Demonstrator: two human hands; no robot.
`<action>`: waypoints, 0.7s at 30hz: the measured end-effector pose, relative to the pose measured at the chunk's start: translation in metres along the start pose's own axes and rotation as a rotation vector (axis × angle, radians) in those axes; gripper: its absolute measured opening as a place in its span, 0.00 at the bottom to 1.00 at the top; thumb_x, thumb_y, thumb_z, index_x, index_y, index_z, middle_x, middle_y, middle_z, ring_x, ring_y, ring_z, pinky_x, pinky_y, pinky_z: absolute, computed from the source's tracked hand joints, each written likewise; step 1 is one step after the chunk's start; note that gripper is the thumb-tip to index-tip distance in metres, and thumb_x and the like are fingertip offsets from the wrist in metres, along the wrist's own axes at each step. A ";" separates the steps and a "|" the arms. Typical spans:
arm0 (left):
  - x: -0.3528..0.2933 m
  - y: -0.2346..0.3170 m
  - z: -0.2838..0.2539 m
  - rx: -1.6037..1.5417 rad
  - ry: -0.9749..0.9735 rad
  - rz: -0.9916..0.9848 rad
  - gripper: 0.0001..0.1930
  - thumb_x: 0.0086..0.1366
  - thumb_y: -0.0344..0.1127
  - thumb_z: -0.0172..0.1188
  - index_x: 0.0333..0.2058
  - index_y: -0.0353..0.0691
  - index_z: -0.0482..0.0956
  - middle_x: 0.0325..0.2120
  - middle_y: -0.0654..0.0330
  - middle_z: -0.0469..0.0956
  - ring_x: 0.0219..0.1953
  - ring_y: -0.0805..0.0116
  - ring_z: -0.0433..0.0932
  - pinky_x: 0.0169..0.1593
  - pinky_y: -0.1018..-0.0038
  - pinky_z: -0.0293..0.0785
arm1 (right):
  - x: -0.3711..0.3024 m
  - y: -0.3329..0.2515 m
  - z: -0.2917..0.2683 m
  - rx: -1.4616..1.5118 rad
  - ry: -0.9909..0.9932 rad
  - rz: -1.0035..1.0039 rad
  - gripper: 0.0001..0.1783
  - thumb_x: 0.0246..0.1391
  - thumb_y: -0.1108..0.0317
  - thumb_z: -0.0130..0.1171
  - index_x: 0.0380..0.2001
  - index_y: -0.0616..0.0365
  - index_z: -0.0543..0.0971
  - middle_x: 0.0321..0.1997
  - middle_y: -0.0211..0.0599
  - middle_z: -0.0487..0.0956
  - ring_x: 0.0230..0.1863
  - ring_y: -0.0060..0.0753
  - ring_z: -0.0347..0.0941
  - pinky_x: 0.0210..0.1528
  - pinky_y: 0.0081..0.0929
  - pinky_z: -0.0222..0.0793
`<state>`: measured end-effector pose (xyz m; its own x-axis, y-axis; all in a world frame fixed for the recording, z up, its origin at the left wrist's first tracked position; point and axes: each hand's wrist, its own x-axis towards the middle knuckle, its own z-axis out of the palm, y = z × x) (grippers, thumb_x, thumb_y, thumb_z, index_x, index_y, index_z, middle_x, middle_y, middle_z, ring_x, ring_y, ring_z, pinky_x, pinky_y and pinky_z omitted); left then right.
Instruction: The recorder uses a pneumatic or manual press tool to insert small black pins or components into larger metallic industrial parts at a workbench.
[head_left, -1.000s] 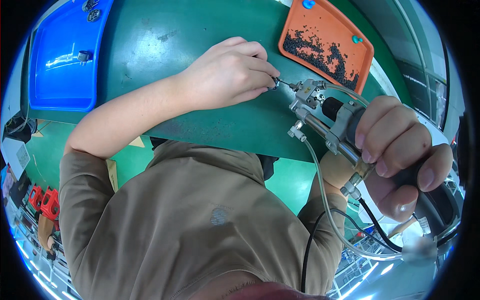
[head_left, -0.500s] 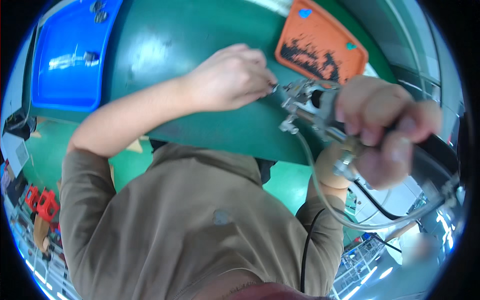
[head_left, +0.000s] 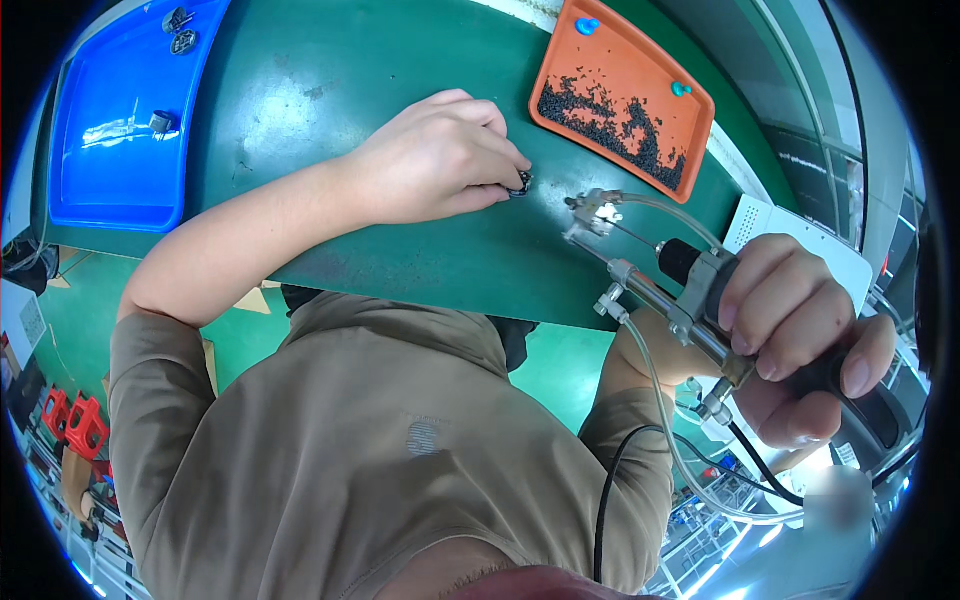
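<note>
My left hand (head_left: 445,160) is closed, pinching a small dark round metal part (head_left: 520,184) down on the green tabletop. Wrapped around the dark handle of a powered screwdriver with hoses (head_left: 655,293), my right hand (head_left: 800,320) holds it tilted above the table's right side. Its metal nose points left toward the pinched part, with a gap between them. My fingers cover most of the part.
A blue tray (head_left: 120,185) at the left holds several small metal parts (head_left: 160,123). The orange tray (head_left: 600,60) at the far right holds many small black pieces (head_left: 640,130). A clear hose (head_left: 655,375) and a black cable (head_left: 610,470) hang by my right arm.
The screwdriver has drawn back to the right and nearer my body, widening the gap to the part. My left hand keeps its pinch. The whole view has shifted slightly.
</note>
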<state>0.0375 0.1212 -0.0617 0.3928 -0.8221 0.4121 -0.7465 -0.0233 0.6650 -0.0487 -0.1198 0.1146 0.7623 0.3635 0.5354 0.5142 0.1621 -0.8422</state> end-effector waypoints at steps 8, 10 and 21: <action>0.000 0.004 0.000 -0.010 -0.028 -0.006 0.09 0.54 0.33 0.71 0.36 0.44 0.87 0.43 0.69 0.85 0.46 0.65 0.77 0.51 0.68 0.72 | -0.003 0.012 0.009 0.056 -0.005 0.008 0.19 0.64 0.48 0.62 0.48 0.44 0.71 0.26 0.23 0.72 0.23 0.22 0.68 0.28 0.24 0.64; -0.001 0.003 0.000 -0.008 -0.033 -0.013 0.09 0.54 0.34 0.71 0.36 0.44 0.87 0.43 0.69 0.85 0.46 0.65 0.77 0.51 0.68 0.72 | -0.001 0.018 0.015 0.067 -0.003 -0.012 0.19 0.63 0.48 0.63 0.47 0.44 0.71 0.25 0.23 0.72 0.23 0.22 0.68 0.28 0.23 0.64; 0.000 0.008 -0.001 -0.058 0.015 0.019 0.09 0.52 0.37 0.73 0.33 0.44 0.87 0.49 0.65 0.81 0.48 0.63 0.77 0.53 0.64 0.71 | 0.015 0.029 0.024 0.264 -0.112 -0.128 0.23 0.58 0.48 0.69 0.47 0.48 0.74 0.22 0.23 0.75 0.17 0.19 0.69 0.23 0.19 0.67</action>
<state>0.0320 0.1216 -0.0563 0.3872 -0.8136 0.4337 -0.7218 0.0252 0.6917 -0.0314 -0.0877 0.0967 0.6423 0.4208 0.6406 0.4723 0.4409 -0.7633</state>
